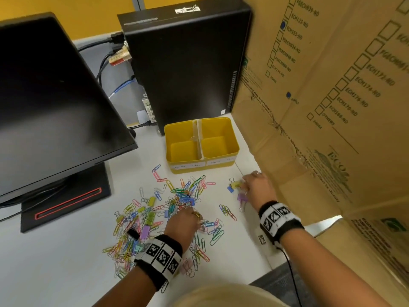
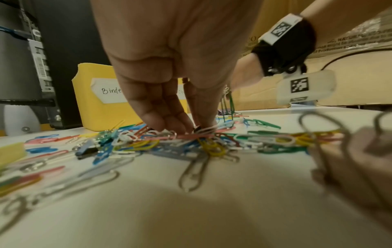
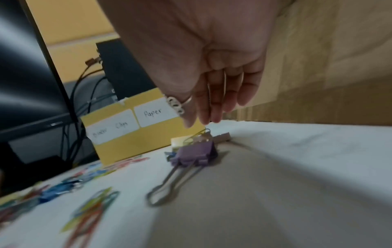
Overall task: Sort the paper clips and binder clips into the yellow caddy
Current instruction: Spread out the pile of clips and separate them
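Below — left grip (image 2: 169, 83) pinching paper clips (image 2: 191, 134); right grip (image 3: 212, 87) loose, fingers straight.

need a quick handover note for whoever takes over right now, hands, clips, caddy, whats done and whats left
Left hand: fingers down in the mixed pile of clips, touching paper clips; a firm pinch isn't clear.
Right hand: fingers straight, reaching over a small group of binder clips set apart to the right; holds nothing.
Yellow caddy: behind the pile, left half labelled binder clips, right half paper clips; both halves look empty.
Done: nothing in the caddy.
Left: sort everything.
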Demonstrator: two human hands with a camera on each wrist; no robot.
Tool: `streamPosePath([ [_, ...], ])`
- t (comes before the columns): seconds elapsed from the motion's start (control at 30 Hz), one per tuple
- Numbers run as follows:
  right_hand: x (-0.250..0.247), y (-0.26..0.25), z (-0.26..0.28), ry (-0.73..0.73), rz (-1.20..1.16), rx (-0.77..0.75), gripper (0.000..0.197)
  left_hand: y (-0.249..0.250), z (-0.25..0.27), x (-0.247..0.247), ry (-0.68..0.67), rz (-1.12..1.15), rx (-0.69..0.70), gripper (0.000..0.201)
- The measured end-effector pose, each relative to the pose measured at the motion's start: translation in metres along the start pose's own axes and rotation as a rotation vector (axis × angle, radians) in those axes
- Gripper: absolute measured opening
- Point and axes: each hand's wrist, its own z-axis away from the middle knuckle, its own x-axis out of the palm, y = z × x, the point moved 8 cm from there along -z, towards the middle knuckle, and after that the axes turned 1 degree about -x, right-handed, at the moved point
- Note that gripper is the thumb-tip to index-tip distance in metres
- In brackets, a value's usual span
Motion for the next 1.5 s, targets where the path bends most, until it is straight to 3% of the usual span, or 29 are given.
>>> streamPosePath([
  [0.07,0.006,-0.005,-0.012,-0.116,0.102,-0.002,0.027,0.000,0.001,-0.001,0.003,0.024,-0.001,0.029],
  [0.2,0.012,-0.006,-0.016,-0.198,0.069,-0.013,0.027,-0.001,0.001,-0.001,-0.013,0.031,-0.007,0.024],
  [0.33,-0.003,0.006,-0.008,-0.133,-0.132,0.040,0.016,-0.005,0.001,-0.001,0.013,0.148,-0.004,0.015],
  [0.47,-0.011,-0.016,0.009,-0.003,-0.095,-0.180,0.024,-0.018,0.005,-0.016,0.117,0.344,-0.008,0.013],
  [0.6,0.020,-0.032,0.023,-0.102,-0.199,-0.266,0.032,-0.049,0.007,-0.032,0.199,0.590,-0.093,0.018],
  [0.8,0.024,-0.028,0.030,-0.176,-0.972,0.089,0.034,-0.097,0.006,-0.039,0.248,0.614,-0.236,0.008],
  [0.97,0.022,-0.060,0.041,-0.364,-1.366,0.070,0.023,-0.102,0.003,-0.035,0.139,0.324,-0.289,0.010],
  [1.07,0.016,-0.071,0.045,-0.399,-1.426,0.043,0.018,-0.091,0.013,-0.047,0.137,0.150,-0.305,0.029],
  [1.17,0.006,-0.080,0.048,-0.357,-1.382,-0.009,0.014,-0.048,0.030,-0.083,0.307,0.443,-0.138,0.037],
  [1.27,-0.008,-0.092,0.049,-0.240,-1.283,-0.094,0.017,-0.011,0.041,-0.097,0.263,0.902,-0.100,0.039],
  [1.37,-0.022,-0.100,0.053,-0.142,-1.196,-0.175,0.023,-0.001,0.043,-0.102,0.264,0.995,-0.113,0.039],
  [1.5,-0.032,-0.105,0.059,-0.202,-1.244,-0.231,0.023,-0.004,0.046,-0.107,0.300,1.132,-0.090,0.027],
])
